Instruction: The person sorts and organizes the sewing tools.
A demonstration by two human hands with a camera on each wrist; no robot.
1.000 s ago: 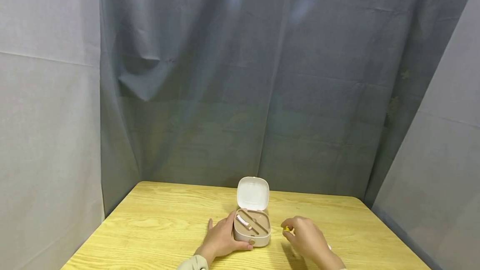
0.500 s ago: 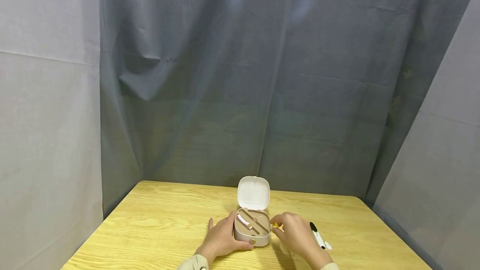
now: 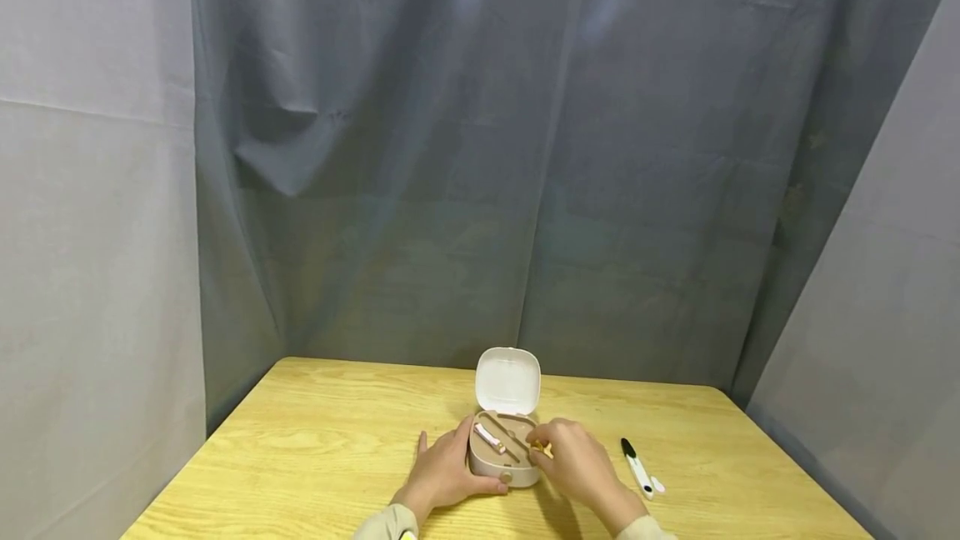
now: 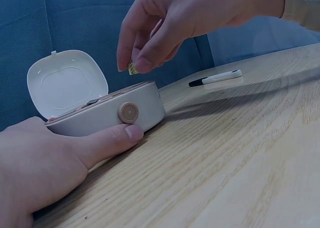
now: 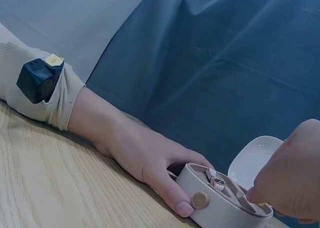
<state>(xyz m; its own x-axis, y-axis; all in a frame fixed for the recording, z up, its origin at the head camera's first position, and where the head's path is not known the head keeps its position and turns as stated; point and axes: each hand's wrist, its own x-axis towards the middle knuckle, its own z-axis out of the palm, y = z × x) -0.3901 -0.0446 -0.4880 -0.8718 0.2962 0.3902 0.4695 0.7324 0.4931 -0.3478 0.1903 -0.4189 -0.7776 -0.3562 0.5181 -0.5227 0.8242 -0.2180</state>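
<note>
A small white storage box [image 3: 491, 470] with a tan divided inner tray [image 3: 517, 427] stands on the table, its white lid [image 3: 507, 380] raised at the back. My left hand [image 3: 442, 470] holds the box from the left, thumb along the front beside the round tan button [image 4: 128, 113]. Above the tray's right compartment, my right hand [image 3: 573, 458] pinches a small yellow patterned piece [image 4: 132, 69] between thumb and fingers. In the left compartment lies a short pink-and-white object with a metal part [image 5: 214, 179].
Right of the box, a slim white tool with a black end [image 3: 637, 468] lies on the wooden table [image 3: 337, 440]. Beside it is a small white oval piece [image 3: 657, 484]. Grey curtains [image 3: 420, 190] stand behind and at the sides.
My right hand has moved left with the yellow piece, from beside the box to over its tray, uncovering the slim white tool. My left hand has stayed on the box.
</note>
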